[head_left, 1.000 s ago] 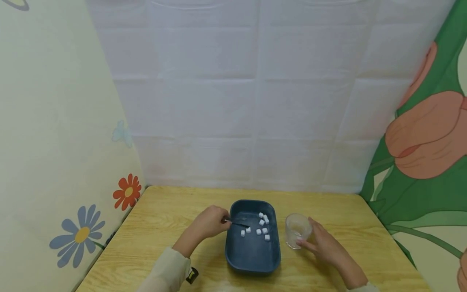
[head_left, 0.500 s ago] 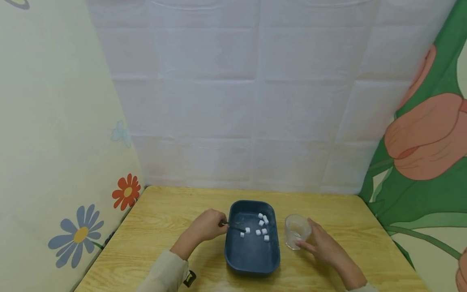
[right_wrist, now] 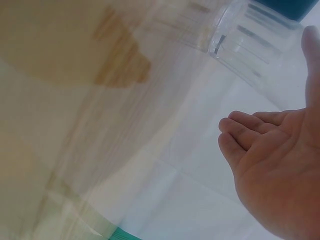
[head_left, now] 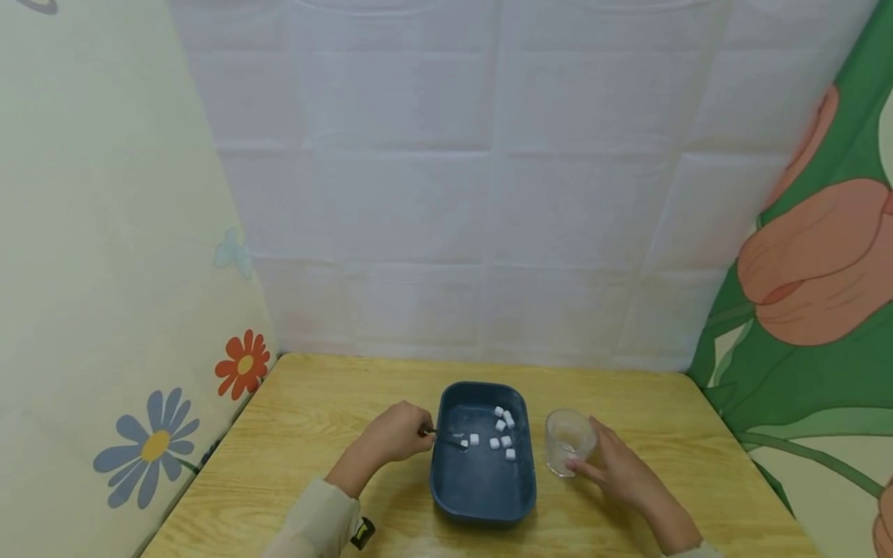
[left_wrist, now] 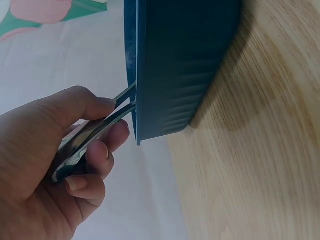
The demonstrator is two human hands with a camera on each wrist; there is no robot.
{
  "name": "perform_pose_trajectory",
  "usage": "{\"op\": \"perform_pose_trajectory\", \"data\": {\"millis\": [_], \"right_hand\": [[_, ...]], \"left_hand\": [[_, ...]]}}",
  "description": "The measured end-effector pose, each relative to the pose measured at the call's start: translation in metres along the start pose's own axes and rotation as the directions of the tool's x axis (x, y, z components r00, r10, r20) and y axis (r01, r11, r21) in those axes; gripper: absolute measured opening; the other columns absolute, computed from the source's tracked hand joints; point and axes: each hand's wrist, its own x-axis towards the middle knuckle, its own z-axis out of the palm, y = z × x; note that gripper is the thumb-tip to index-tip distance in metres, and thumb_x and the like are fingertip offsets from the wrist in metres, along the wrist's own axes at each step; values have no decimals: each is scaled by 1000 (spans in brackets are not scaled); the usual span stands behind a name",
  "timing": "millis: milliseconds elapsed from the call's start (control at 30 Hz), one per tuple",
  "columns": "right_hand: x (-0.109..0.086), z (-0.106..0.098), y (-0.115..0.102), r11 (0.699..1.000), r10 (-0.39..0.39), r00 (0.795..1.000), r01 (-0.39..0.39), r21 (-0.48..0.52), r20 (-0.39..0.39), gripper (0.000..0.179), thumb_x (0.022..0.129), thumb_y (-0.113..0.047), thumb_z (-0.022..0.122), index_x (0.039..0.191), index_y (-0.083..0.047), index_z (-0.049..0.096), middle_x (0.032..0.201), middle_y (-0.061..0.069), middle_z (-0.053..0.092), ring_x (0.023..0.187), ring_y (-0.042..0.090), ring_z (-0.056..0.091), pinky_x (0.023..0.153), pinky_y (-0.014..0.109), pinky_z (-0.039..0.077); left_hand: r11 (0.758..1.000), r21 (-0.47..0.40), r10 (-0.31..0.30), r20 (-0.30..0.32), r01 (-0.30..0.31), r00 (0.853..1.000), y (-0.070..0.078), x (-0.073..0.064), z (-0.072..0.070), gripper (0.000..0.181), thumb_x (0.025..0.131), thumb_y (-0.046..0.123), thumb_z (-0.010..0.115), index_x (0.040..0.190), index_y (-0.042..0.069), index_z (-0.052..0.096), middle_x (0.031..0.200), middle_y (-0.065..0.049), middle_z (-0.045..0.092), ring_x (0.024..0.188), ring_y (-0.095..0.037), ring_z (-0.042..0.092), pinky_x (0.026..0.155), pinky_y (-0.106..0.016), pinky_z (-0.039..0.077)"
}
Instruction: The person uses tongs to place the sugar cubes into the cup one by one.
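My left hand (head_left: 398,431) pinches a pair of metal tongs (left_wrist: 95,127), thumb on one side and fingers curled on the other. The tongs reach over the left rim of a dark blue tray (head_left: 481,496), their tips right at a small white cube (head_left: 463,445). Another white cube (head_left: 474,439) sits just beside it, and several more (head_left: 505,442) lie toward the tray's right side. My right hand (head_left: 621,469) holds a clear glass (head_left: 567,438) right of the tray, thumb on the near side and fingers along the far side. In the left wrist view the tray's wall hides the tong tips.
Everything stands on a wood-grain table (head_left: 335,380). A white sheet (head_left: 453,194) hangs behind its back edge, with flower-patterned panels left (head_left: 125,271) and right (head_left: 802,372).
My left hand has shifted slightly left and nearer, bringing the tong tips from the right one of two neighbouring cubes to the left one. The right hand and glass have stayed in place.
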Motion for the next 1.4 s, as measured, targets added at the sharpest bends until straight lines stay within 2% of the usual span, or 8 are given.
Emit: {"op": "perform_pose_trajectory", "data": {"millis": [300, 500, 767, 1067, 1400], "right_hand": [[0, 1, 1, 1000, -5, 1000, 5, 10, -9, 104, 90, -58, 67, 151, 16, 26, 149, 42, 33, 135, 58, 38, 105, 69, 35], [0, 1, 0, 1000, -15, 1000, 15, 2, -17, 104, 91, -58, 67, 150, 17, 27, 149, 42, 34, 135, 58, 39, 105, 69, 35], [0, 0, 0, 1000, -8, 1000, 8, 0, -14, 103, 91, -58, 68, 150, 16, 26, 150, 41, 33, 135, 58, 39, 105, 69, 35], [0, -1, -1, 1000, -20, 1000, 20, 7, -12, 104, 90, -58, 69, 150, 17, 27, 149, 42, 33, 135, 58, 38, 105, 69, 36], [-1, -1, -2, 1000, -15, 1000, 15, 7, -4, 105, 90, -58, 68, 150, 16, 26, 150, 42, 32, 136, 58, 37, 105, 69, 35]], "left_hand": [[1000, 18, 18, 11, -19, 1000, 0, 4, 1, 9, 92, 13, 73, 83, 11, 75, 72, 6, 67, 56, -2, 49, 57, -23, 45], [999, 38, 7, 17, -8, 1000, 0, 7, 3, 6, 90, 14, 74, 86, 11, 77, 77, 4, 71, 59, -1, 54, 59, -24, 48], [998, 70, -8, 32, 5, 999, 4, 11, 4, 22, 89, 16, 73, 68, 18, 65, 57, 12, 51, 49, -4, 38, 50, -23, 36], [996, 84, -46, 61, 41, 997, 9, 14, 3, 24, 89, 17, 74, 67, 18, 66, 58, 11, 53, 50, -4, 41, 51, -23, 39], [993, 106, -65, 74, 57, 995, 10, 16, 6, 35, 91, 18, 74, 60, 20, 57, 50, 10, 42, 45, -6, 34, 48, -23, 32]]}}
